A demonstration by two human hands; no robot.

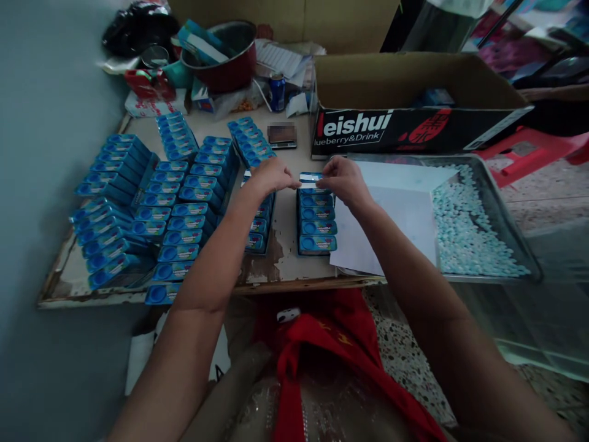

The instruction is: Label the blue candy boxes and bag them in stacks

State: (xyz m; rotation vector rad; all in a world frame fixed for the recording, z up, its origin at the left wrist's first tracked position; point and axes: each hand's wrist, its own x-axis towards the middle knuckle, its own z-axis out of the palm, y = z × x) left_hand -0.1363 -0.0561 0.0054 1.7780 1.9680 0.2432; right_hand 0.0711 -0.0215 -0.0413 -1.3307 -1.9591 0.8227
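Note:
A short row of small blue candy boxes (317,227) stands upright on the table in front of me. At the row's far end is a narrow white strip (309,185), perhaps a box's flap. My left hand (275,177) pinches its left end between thumb and finger. On the other side, my right hand (343,179) grips the right end, fingertips close together. Another row of blue boxes (256,242) lies under my left wrist, partly hidden. Several more rows of the same boxes (170,221) fill the table's left side.
A metal tray (536,270) at right holds pale blue candies (473,227) and white paper sheets (386,221). Behind it stands an open black carton (396,132). A red pot (225,77), a blue can (277,92) and a small scale (282,135) are at the back.

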